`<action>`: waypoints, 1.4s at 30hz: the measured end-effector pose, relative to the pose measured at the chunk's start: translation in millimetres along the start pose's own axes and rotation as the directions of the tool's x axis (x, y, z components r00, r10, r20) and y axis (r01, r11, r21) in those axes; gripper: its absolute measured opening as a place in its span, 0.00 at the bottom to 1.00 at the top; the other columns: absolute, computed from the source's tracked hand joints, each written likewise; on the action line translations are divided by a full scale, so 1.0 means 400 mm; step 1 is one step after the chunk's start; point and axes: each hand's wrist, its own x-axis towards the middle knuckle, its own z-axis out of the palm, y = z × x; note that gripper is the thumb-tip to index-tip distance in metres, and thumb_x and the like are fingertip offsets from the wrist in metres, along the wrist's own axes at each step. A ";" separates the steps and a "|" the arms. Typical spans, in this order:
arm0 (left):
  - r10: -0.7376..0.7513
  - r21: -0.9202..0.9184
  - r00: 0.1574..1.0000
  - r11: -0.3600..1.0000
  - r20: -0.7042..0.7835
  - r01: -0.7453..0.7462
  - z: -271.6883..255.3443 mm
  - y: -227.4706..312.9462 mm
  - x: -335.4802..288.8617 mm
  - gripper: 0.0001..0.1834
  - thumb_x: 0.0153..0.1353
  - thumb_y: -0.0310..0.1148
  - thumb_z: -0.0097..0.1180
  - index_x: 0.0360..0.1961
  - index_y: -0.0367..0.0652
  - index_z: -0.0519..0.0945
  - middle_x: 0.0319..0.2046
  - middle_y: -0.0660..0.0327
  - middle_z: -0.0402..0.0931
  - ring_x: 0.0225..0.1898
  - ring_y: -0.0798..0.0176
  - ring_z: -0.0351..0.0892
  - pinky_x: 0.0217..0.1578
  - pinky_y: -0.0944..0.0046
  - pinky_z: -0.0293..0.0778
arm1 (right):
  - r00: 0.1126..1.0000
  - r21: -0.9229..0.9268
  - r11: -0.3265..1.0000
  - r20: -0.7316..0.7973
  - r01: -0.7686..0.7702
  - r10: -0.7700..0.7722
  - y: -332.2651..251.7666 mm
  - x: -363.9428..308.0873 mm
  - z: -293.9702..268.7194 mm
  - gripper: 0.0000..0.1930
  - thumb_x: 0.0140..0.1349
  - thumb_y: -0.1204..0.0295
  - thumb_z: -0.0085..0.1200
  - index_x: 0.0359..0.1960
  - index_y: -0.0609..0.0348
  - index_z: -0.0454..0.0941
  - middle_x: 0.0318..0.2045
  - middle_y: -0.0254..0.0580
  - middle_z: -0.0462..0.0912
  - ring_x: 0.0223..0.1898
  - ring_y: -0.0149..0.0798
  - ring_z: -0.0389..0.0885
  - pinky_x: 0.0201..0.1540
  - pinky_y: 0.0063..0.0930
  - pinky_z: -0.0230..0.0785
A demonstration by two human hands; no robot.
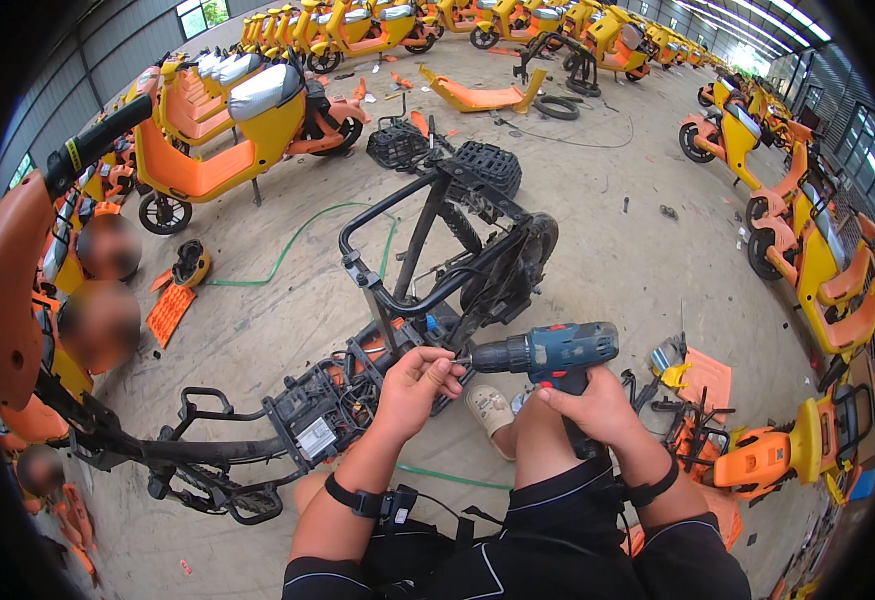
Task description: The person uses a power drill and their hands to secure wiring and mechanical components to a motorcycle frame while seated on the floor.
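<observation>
My right hand [595,408] is wrapped round the grip of a dark blue cordless drill [569,347], which lies level and points left. A thin driver bit [464,361] sticks out of its black chuck. The fingers of my left hand [419,388] pinch at the bit's tip; whether a small screw is also between them, I cannot tell. Just beyond my hands is a stripped scooter frame [397,290], its black tubes bare. Wiring and a box with a white label [315,438] show in its open middle. The frame's rear wheel [517,265] stands beyond the drill.
An orange handlebar cover [15,290] rises at the left. A yellow and orange scooter [237,140] stands beyond the frame, with rows more behind. Black baskets [487,170], a loose tyre [557,107] and a green strap [287,250] lie on the floor. Orange parts [702,380] lie right.
</observation>
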 end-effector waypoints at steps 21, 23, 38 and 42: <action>0.167 0.228 0.978 0.954 0.125 -0.193 0.194 0.100 0.138 0.13 0.64 0.25 0.64 0.49 0.35 0.78 0.39 0.60 0.85 0.40 0.71 0.82 0.43 0.69 0.78 | 0.995 -0.120 0.988 -0.003 0.096 -0.097 -0.065 0.079 -0.293 0.24 0.55 0.66 0.72 0.51 0.62 0.78 0.42 0.34 0.83 0.45 0.29 0.79 0.53 0.30 0.73; 0.219 0.340 0.972 0.911 0.083 -0.234 0.220 0.135 0.194 0.12 0.62 0.27 0.66 0.45 0.35 0.81 0.36 0.63 0.84 0.36 0.74 0.80 0.39 0.71 0.76 | 0.967 -0.319 0.921 -0.049 0.224 -0.252 -0.121 0.118 -0.332 0.22 0.55 0.67 0.71 0.49 0.60 0.80 0.42 0.39 0.86 0.43 0.33 0.83 0.52 0.32 0.74; 0.349 0.462 0.937 0.834 -0.016 -0.303 0.231 0.116 0.572 0.08 0.59 0.27 0.68 0.39 0.37 0.86 0.32 0.62 0.86 0.34 0.73 0.81 0.37 0.69 0.75 | 0.771 -0.880 0.286 0.129 0.379 -0.624 -0.356 0.471 -0.375 0.22 0.46 0.60 0.71 0.41 0.57 0.84 0.33 0.51 0.86 0.39 0.53 0.85 0.43 0.42 0.78; 0.337 0.493 0.942 0.821 -0.010 -0.288 0.199 0.101 0.611 0.12 0.59 0.30 0.69 0.42 0.36 0.85 0.35 0.62 0.86 0.36 0.73 0.81 0.37 0.70 0.75 | 0.819 -0.872 0.239 0.260 0.427 -0.512 -0.440 0.469 -0.349 0.22 0.48 0.60 0.69 0.42 0.60 0.84 0.35 0.54 0.86 0.40 0.52 0.86 0.44 0.41 0.78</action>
